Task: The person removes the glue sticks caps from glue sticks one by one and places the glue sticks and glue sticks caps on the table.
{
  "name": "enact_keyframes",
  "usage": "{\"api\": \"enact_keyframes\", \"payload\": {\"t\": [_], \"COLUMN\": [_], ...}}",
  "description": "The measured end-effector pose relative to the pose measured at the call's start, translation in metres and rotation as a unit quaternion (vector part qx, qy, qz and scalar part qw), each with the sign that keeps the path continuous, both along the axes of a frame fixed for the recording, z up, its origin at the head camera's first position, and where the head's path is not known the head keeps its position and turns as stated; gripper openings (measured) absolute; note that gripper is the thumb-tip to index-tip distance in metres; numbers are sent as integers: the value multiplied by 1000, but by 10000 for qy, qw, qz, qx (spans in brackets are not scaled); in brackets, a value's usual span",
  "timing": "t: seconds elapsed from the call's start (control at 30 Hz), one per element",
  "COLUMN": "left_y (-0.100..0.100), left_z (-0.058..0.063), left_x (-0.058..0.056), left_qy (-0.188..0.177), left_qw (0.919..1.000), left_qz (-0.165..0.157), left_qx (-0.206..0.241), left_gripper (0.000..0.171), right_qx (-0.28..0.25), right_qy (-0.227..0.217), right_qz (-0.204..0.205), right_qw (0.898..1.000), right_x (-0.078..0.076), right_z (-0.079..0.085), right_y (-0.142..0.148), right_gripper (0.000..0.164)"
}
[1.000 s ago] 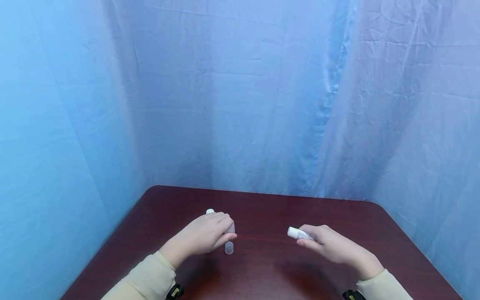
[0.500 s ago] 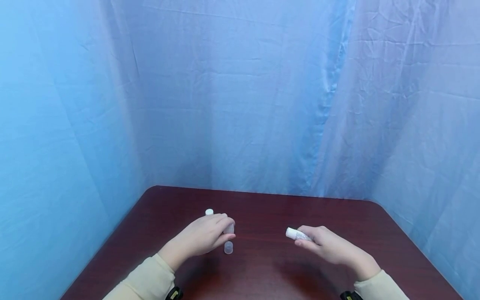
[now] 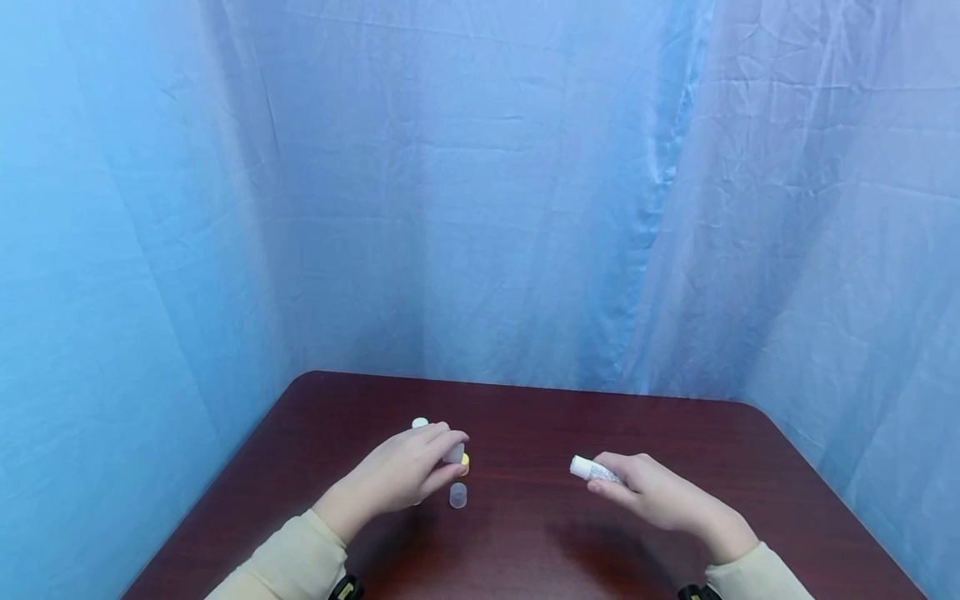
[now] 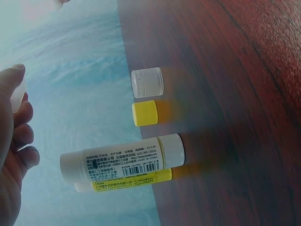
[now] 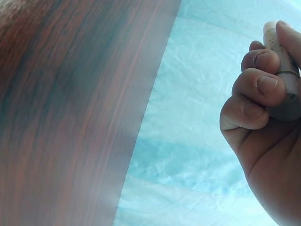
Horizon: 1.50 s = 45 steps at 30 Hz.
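Note:
My left hand (image 3: 401, 473) pinches a translucent cap (image 3: 453, 453) just above the table. A yellow cap (image 3: 465, 464) stands below and beside it, and a second translucent cap (image 3: 458, 496) stands nearer to me. In the left wrist view a white glue stick (image 4: 124, 160) with printed text stands upright, partly covering a yellow-labelled glue stick (image 4: 134, 181). The left hand mostly hides these sticks in the head view. To the right, my right hand (image 3: 663, 493) grips another white glue stick (image 3: 592, 469) above the table, tilted, its white end pointing left.
The dark red wooden table (image 3: 517, 550) has rounded far corners. Blue curtains (image 3: 480, 208) hang behind it and at both sides. A black strap (image 3: 347, 587) is on the left wrist.
My left hand has risen slightly with the translucent cap, and the yellow cap has come into sight beside it. My right hand has shifted slightly left, still gripping its glue stick.

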<state>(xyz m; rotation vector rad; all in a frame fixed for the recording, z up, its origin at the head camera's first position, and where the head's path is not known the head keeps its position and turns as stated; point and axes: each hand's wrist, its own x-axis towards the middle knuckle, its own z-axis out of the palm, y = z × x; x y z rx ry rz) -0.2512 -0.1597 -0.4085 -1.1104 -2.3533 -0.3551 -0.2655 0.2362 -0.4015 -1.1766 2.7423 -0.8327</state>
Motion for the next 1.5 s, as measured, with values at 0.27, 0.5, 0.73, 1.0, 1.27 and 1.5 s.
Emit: {"api": "enact_keyframes", "payload": {"t": [0.27,0.5,0.73,1.0,1.27,1.5], "left_y": [-5,-11,-14,-20,-27,-34], "left_z": [3,5,6,10,15,15], "left_x": [4,4,5,7,10,10], "left_qy": [-196,-58,-81,-98,-401,-182], "left_qw": [9998,10000,9999,9994,9978,9983], "left_qz": [77,6,94,-20,11,-69], "left_qx": [-2,-58,9,321,520,551], "left_gripper": [29,28,29,30,34,34], "right_qx": [4,-18,-67,-86,-176,-250], "right_qy": [-6,1,130,147,5,135], "right_qz": [-44,-18,29,25,20,89], "right_qw": [10000,10000,9999,9999,9998,9996], "right_x": [1,1,0,-1,1,-2], "right_z": [1,1,-1,1,1,-1], "right_y": [-1,-2,-4,-12,-18,-23], "right_gripper": [1,6,6,5,6,7]}}
